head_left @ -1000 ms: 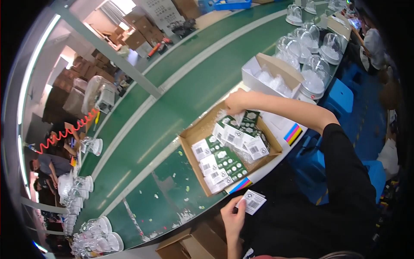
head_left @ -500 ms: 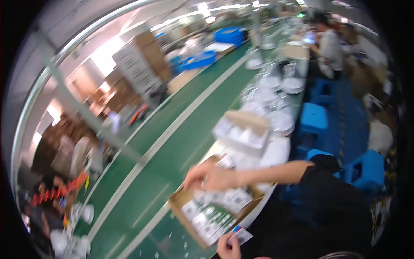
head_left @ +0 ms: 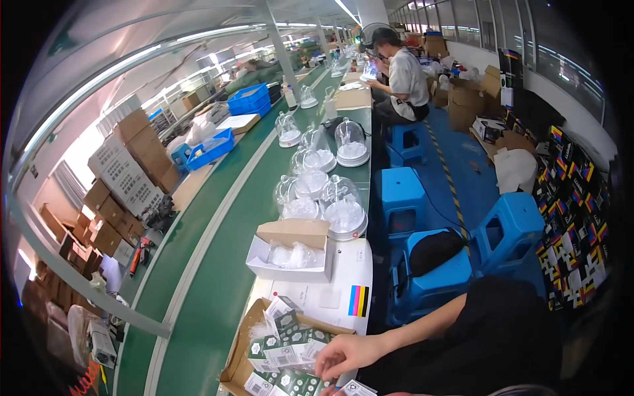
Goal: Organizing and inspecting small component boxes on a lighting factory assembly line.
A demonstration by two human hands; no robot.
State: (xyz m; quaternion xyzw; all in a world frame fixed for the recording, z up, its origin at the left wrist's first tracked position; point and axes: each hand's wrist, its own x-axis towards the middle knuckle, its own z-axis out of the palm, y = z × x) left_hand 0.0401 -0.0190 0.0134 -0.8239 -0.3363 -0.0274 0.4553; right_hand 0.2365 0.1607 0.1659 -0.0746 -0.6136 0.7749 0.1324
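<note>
My right hand [head_left: 351,353] is over the near right side of an open cardboard tray [head_left: 232,369], its fingers bent down and closed. Whether anything is pinched in them is hidden. Small green-and-white cartons [head_left: 288,353] lie jumbled in the tray, some with a printed white face up. At the lower edge, just below the right hand, my left hand [head_left: 327,391] shows only a few fingertips. They are closed on a small white printed carton [head_left: 357,389], which is cut off by the picture's edge.
Beyond the tray stands an open white box [head_left: 290,264] with clear-wrapped pieces. Several clear domes on white bases [head_left: 346,214] line the green conveyor table [head_left: 205,300]. Blue stools [head_left: 429,264] stand at right, one bearing a black item. A seated person [head_left: 401,76] works farther along.
The view has swung and sharpened. My right hand has come from above the tray's far part to its near right side, close to my left hand. My left hand sits lower, mostly out of the picture.
</note>
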